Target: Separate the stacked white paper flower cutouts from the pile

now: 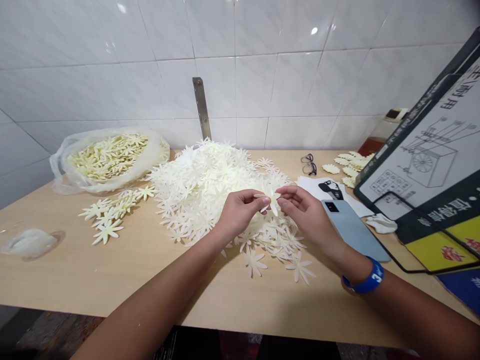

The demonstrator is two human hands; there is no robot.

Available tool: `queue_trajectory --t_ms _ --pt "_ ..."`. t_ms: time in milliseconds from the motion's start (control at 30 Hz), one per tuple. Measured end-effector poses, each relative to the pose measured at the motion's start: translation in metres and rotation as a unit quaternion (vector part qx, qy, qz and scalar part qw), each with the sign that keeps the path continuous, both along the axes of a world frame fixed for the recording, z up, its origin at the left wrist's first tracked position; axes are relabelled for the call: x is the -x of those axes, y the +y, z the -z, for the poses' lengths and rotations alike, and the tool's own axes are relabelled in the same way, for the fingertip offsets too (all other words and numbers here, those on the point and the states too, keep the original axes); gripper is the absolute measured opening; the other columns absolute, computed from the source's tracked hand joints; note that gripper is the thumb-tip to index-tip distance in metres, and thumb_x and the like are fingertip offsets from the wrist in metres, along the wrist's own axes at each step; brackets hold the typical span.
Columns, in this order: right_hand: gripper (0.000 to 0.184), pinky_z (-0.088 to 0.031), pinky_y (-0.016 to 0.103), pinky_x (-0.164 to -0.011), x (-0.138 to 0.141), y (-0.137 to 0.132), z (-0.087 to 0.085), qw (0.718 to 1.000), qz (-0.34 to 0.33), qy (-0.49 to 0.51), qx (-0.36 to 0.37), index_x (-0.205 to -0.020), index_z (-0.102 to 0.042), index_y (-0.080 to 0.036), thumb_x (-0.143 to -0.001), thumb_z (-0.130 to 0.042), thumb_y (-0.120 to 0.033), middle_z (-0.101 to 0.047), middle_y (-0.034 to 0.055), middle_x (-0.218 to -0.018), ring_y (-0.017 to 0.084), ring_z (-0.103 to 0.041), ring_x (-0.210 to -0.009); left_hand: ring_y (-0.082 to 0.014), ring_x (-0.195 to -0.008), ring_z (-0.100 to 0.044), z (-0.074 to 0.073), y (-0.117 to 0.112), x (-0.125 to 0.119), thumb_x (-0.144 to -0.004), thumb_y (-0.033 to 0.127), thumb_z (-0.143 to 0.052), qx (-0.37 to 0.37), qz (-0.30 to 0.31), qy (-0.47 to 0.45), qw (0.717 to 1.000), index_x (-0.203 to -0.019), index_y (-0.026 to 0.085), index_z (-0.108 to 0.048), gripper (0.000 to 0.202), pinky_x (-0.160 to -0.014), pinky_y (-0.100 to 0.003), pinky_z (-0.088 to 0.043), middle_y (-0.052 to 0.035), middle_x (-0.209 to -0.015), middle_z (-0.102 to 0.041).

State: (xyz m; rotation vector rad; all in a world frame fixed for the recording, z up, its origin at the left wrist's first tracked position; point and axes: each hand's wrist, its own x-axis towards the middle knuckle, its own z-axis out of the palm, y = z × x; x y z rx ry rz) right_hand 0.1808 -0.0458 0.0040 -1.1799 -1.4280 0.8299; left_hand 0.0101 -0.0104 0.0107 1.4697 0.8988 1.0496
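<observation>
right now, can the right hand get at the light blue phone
Probably yes: the light blue phone lies on the table close beside the right hand, with nothing seen covering its top, though that hand is busy at a white flower.

A single view from a camera on the person's head looks forward and down over a table [262, 305] to a tiled wall [300, 100] behind. The left hand [240, 207] and right hand [305, 207] appear close, near the centre; the wide frame also takes in the table's near edge below.
</observation>
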Motion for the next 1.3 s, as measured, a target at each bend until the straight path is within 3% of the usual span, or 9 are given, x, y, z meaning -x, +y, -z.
queue_trajectory --t_ms 100,267,367,533,700,900,1133,1200,1300 --pt "0.03 -0.047 0.029 -0.066 -0.001 0.003 0.001 0.999 -0.003 0.033 0.015 -0.102 -0.061 -0.022 -0.08 -0.07 -0.04 -0.059 0.0029 -0.091 0.016 -0.057 -0.077 -0.0121 -0.064 -0.054 0.001 -0.003 0.0 -0.078 0.036 -0.068 -0.015 0.013 0.03 0.999 -0.07 0.014 -0.068 0.023 -0.063 -0.025 -0.041 -0.001 -0.063 -0.062" --pt "0.024 -0.045 0.026 -0.056 -0.003 0.006 0.003 0.991 -0.096 0.066 0.068 -0.089 -0.062 -0.02 -0.08 -0.071 -0.04 -0.056 -0.0021 -0.065 0.012 -0.052 -0.058 -0.0107 -0.06 -0.048 0.005 -0.006 -0.001 -0.085 0.038 -0.058 -0.056 0.023 0.073 0.996 -0.066 0.015 -0.064 0.031 -0.059 -0.024 -0.036 0.0003 -0.061 -0.057" --pt "0.022 -0.046 0.027 -0.056 -0.003 0.006 0.003 0.991 -0.097 0.075 0.05 -0.088 -0.062 -0.02 -0.079 -0.072 -0.037 -0.057 -0.0024 -0.065 0.012 -0.054 -0.057 -0.0105 -0.059 -0.047 0.006 -0.007 -0.001 -0.087 0.039 -0.056 -0.068 0.019 0.09 0.993 -0.063 0.014 -0.061 0.035 -0.057 -0.023 -0.035 0.0006 -0.059 -0.056" --pt "0.011 -0.048 0.029 -0.059 -0.001 0.003 0.002 0.998 -0.045 -0.014 -0.03 -0.083 -0.066 -0.02 -0.083 -0.067 -0.031 -0.062 0.001 -0.073 0.016 -0.058 -0.066 -0.0096 -0.057 -0.042 0.006 -0.005 -0.001 -0.09 0.041 -0.051 -0.072 0.03 0.093 0.993 -0.062 0.014 -0.061 0.04 -0.057 -0.024 -0.032 0.0016 -0.057 -0.05" --pt "0.009 -0.046 0.029 -0.066 -0.004 0.002 0.002 0.978 0.034 -0.121 -0.167 -0.078 -0.068 -0.022 -0.085 -0.063 -0.02 -0.063 0.003 -0.085 0.018 -0.058 -0.082 -0.0095 -0.058 -0.042 0.004 -0.003 -0.001 -0.086 0.04 -0.057 -0.061 0.02 0.093 0.994 -0.061 0.014 -0.06 0.036 -0.057 -0.024 -0.032 0.0018 -0.059 -0.051" --pt "0.013 -0.044 0.03 -0.069 -0.006 0.002 0.002 0.971 0.071 -0.127 -0.19 -0.077 -0.062 -0.021 -0.086 -0.059 -0.013 -0.06 0.0015 -0.082 0.017 -0.056 -0.08 -0.0114 -0.066 -0.05 -0.001 -0.005 -0.004 -0.082 0.036 -0.063 -0.014 0.046 0.027 0.998 -0.066 0.015 -0.064 0.026 -0.068 -0.025 -0.042 -0.0005 -0.066 -0.058" --pt "0.011 -0.044 0.03 -0.066 -0.013 0.01 0.007 0.983 0.11 -0.07 -0.132 -0.078 -0.059 -0.021 -0.088 -0.056 -0.022 -0.057 0.0009 -0.08 0.016 -0.053 -0.076 -0.0108 -0.065 -0.051 0.001 -0.002 -0.004 -0.077 0.038 -0.069 0.021 0.026 -0.027 0.999 -0.068 0.014 -0.066 0.025 -0.068 -0.026 -0.047 -0.0002 -0.065 -0.056" --pt "0.01 -0.046 0.03 -0.067 -0.018 0.016 0.008 0.985 0.132 -0.008 -0.112 -0.08 -0.059 -0.022 -0.088 -0.058 -0.027 -0.057 0.0005 -0.08 0.016 -0.053 -0.073 -0.0111 -0.068 -0.053 0.001 0.0 -0.002 -0.075 0.038 -0.07 0.034 0.017 -0.052 0.998 -0.071 0.014 -0.067 0.024 -0.07 -0.028 -0.05 -0.0006 -0.069 -0.057" --pt "0.013 -0.051 0.031 -0.069 -0.022 0.024 0.01 0.982 0.108 0.136 -0.07 -0.082 -0.06 -0.023 -0.085 -0.063 -0.036 -0.056 -0.0001 -0.082 0.015 -0.056 -0.077 -0.0105 -0.068 -0.053 0.0 0.003 0.001 -0.074 0.037 -0.072 0.058 0.009 -0.068 0.996 -0.074 0.015 -0.066 0.024 -0.071 -0.028 -0.052 0.0 -0.071 -0.056"
